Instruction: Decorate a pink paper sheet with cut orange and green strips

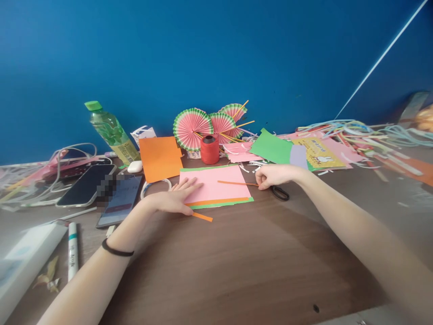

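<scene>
My left hand (179, 196) lies with fingers spread on the left part of a pink paper sheet (216, 184) that has green edges. Along the sheet's near edge runs an orange strip (223, 201). Another short orange strip (203, 217) pokes out by my left thumb onto the table. My right hand (267, 176), off the sheet's right end, pinches a thin orange paper strip (237, 183) whose free end reaches over the pink sheet. Black scissor handles (280, 193) show just beside my right hand; the rest of them is hidden.
Behind the sheet stand a red thread spool (209, 150) and pink-green paper fans (192, 128). An orange sheet (160, 158), a tilted bottle (111, 133) and phones (86, 185) are at left. Green paper (272, 146) and a yellow booklet (318, 153) lie at right.
</scene>
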A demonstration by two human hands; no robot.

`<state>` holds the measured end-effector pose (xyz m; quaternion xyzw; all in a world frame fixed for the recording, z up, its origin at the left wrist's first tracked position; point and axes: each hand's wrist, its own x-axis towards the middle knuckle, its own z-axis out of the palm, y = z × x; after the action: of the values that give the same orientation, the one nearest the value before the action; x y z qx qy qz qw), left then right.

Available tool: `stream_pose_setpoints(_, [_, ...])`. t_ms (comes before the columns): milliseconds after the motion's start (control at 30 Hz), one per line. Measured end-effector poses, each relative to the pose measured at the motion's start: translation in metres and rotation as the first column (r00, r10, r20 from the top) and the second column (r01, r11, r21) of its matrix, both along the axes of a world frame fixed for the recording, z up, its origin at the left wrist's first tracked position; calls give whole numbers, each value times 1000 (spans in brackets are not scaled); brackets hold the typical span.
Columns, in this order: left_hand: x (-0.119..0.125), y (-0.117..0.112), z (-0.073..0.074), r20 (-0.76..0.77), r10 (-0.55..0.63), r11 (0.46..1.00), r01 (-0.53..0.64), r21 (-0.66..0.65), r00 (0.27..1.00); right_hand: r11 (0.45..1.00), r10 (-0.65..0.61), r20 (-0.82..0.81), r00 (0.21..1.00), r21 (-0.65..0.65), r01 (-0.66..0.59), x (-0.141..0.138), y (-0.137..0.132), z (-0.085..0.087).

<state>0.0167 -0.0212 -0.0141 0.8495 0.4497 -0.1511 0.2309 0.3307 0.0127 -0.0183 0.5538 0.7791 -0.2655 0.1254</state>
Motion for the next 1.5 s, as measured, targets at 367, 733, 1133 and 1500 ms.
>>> stream_pose_setpoints(367, [-1,2,4,-19,-7,999,6,-43,1000,954,238,-131,962,-155,-257,-26,-26,16])
stream_pose_setpoints(733, [13,-4,-4,91,12,991,-24,128,996,975,223,-270,937,53,-217,-39,-27,4])
stream_pose_setpoints(1133, [6,-1,5,-18,-7,1000,7,9,1000,938,277,-124,953,-180,-296,-31,-23,1])
stream_pose_setpoints(1500, [10,-4,0,-80,32,999,-32,-1,996,962,258,-100,961,-66,-265,-39,-25,-5])
